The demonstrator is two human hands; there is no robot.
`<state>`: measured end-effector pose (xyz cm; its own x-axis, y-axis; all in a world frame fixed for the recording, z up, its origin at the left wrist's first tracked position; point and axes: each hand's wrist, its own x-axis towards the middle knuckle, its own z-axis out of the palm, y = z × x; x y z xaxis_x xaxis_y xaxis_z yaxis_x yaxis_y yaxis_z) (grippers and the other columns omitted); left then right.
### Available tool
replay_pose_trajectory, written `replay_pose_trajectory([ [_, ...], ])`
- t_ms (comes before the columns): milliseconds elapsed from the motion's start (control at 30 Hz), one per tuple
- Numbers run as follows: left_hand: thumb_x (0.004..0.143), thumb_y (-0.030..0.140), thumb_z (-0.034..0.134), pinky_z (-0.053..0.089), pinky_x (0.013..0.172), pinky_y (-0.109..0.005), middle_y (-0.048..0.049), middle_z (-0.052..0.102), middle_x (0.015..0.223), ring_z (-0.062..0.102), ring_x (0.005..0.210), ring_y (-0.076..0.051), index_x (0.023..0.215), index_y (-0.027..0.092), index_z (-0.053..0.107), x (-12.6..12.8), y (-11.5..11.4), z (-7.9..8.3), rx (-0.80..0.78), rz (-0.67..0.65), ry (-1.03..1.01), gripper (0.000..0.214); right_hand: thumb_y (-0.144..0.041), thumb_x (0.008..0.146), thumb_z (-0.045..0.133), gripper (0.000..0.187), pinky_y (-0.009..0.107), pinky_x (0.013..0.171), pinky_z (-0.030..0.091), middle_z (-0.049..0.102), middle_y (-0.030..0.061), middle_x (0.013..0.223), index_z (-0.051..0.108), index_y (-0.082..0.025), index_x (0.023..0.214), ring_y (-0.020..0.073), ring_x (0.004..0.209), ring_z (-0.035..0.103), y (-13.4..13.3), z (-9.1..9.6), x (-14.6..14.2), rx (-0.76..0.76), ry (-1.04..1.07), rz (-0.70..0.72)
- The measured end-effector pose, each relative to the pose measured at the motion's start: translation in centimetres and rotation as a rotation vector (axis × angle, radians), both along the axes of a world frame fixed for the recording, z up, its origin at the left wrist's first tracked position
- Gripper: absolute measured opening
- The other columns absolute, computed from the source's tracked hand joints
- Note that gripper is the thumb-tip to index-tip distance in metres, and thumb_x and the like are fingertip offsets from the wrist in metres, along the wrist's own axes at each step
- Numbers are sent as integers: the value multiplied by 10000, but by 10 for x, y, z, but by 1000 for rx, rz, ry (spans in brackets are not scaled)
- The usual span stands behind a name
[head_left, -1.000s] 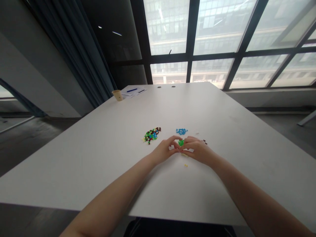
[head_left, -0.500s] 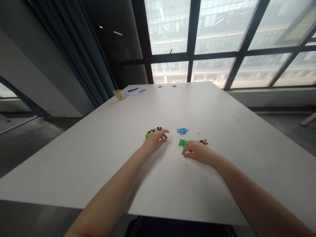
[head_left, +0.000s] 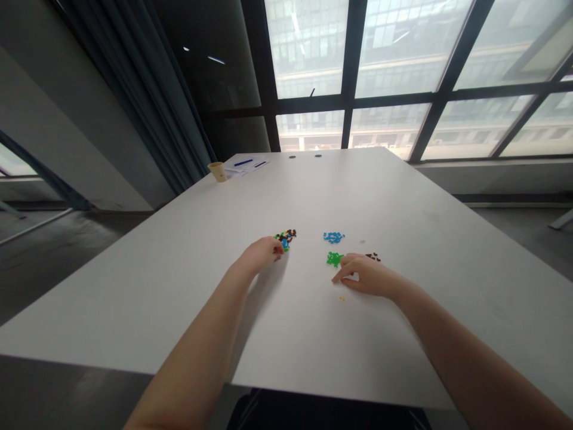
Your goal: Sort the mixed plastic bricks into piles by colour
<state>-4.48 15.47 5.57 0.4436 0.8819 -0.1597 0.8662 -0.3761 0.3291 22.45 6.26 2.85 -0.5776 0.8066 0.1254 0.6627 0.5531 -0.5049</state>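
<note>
On the white table [head_left: 308, 322], my left hand [head_left: 262, 254] is at the near left side of a mixed pile of small coloured pieces [head_left: 286, 236], brown, green, blue and yellow. Its fingers curl inward at the pile's edge; whatever they hold is hidden. My right hand [head_left: 369, 276] rests just right of and below a heap of small green pieces [head_left: 333, 258]. Its index fingertip touches the tabletop, with the thumb apart from it. Partly behind this hand lie small dark brown pieces [head_left: 373, 257]. A few tiny yellow pieces [head_left: 342, 298] lie nearer to me.
A heap of small blue pieces [head_left: 333, 237] lies beyond the green one, with a pale piece [head_left: 362, 241] to its right. At the far left edge stand a paper cup [head_left: 218, 172] and papers with a blue pen [head_left: 243, 162]. Two dark discs [head_left: 318, 156] lie at the far edge.
My left hand has drawn back left and toward me, uncovering more of the mixed pile, and its fingers have curled. The right hand stays nearly in place, its index finger now straighter.
</note>
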Motion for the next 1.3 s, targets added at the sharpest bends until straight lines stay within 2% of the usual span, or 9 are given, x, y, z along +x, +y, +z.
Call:
replay_pose_trajectory([
  [433, 655, 213, 541, 385, 596, -226, -38, 654, 770, 569, 686, -165, 757, 171, 655, 6, -7, 5, -2, -56, -74, 159, -157, 727, 523, 240, 285, 746, 393, 636, 21, 756, 691, -258, 865, 156, 777, 557, -6, 1, -9, 25, -99, 14],
  [700, 629, 147, 535, 399, 635, -216, -35, 672, 804, 586, 712, -161, 798, 185, 680, -10, 6, -3, 5, 40, -21, 226, -123, 734, 506, 246, 282, 734, 396, 647, 29, 801, 685, -232, 862, 151, 780, 550, -4, 8, -2, 87, -68, -62],
  [900, 599, 130, 545, 388, 587, -214, -32, 670, 796, 579, 676, -159, 832, 175, 686, -14, 8, -3, -76, 36, 49, 276, -142, 746, 504, 268, 274, 741, 396, 650, 32, 808, 686, -246, 914, 146, 777, 554, -5, 2, -8, 37, -62, -9],
  [1100, 590, 177, 582, 406, 643, -226, -37, 662, 839, 582, 743, -181, 806, 186, 683, -7, 5, -3, -23, 12, 22, 239, -167, 736, 524, 202, 280, 743, 394, 642, 35, 774, 696, -233, 820, 153, 775, 555, -6, 3, -4, 11, -61, -18],
  [1300, 603, 164, 565, 401, 650, -236, -45, 663, 794, 582, 730, -183, 723, 182, 676, -5, 7, -10, -6, 6, 48, 165, -203, 773, 497, 176, 261, 685, 382, 604, 32, 712, 671, -213, 794, 137, 712, 531, 1, 6, 1, 146, 9, -162],
])
